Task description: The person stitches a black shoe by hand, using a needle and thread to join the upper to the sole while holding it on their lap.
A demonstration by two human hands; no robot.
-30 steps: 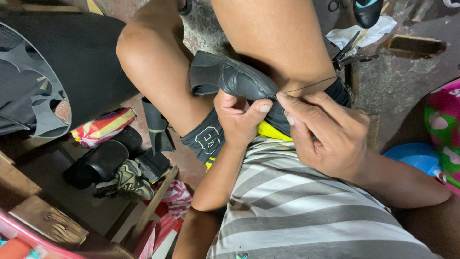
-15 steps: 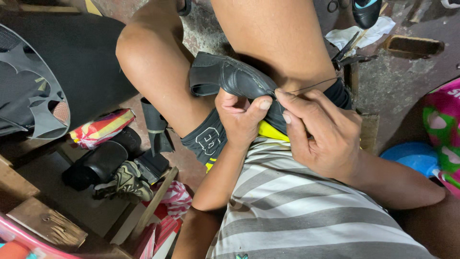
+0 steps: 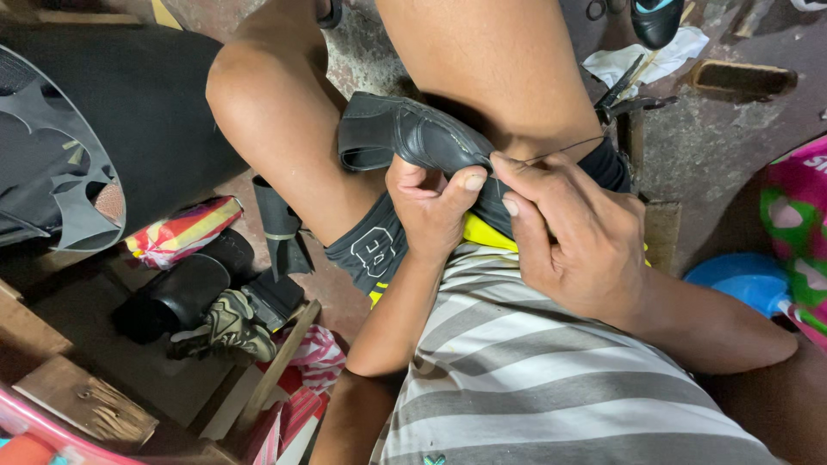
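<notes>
A black leather shoe [image 3: 405,133] lies wedged between my knees, its opening turned to the left. My left hand [image 3: 435,202] grips the shoe's lower edge, thumb pressed against the leather. My right hand [image 3: 573,237] pinches a thin thread [image 3: 560,151] right at the shoe's side; the thread runs taut up to the right. Whether a needle sits between the fingers cannot be made out. Both hands touch each other at the shoe.
Left of my knee lie dark shoes [image 3: 185,297], a worn sneaker [image 3: 226,327] and a striped cloth [image 3: 177,234]. A black cut sheet [image 3: 65,164] leans at far left. Scissors [image 3: 624,99] and white rag lie upper right; a blue bowl [image 3: 745,280] sits at right.
Both hands stay at the shoe; the right hand has shifted slightly and the thread is drawn taut to the right.
</notes>
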